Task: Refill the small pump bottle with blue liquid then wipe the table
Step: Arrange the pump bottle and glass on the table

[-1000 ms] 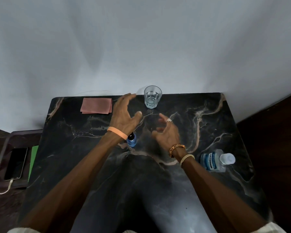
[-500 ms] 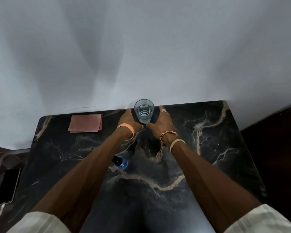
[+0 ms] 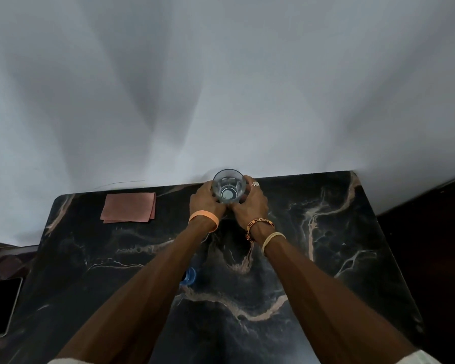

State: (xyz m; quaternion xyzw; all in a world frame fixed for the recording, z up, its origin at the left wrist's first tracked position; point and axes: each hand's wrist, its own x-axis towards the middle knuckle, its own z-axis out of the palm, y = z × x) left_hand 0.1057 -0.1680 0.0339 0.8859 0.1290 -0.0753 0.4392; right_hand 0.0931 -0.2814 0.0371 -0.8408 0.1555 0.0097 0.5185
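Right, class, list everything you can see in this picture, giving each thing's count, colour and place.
table: one, black marble with pale veins, against the wall
drinking glass: one, clear, far table edge
folded cloth: one, pink, far left of table
small bottle: one, blue, mid-table, partly hidden by left forearm
phone: one, black, lower surface left of table
wristband: one, orange, left wrist
bracelets: two, patterned and pale, right wrist
left hand: one, grips glass
right hand: one, grips glass
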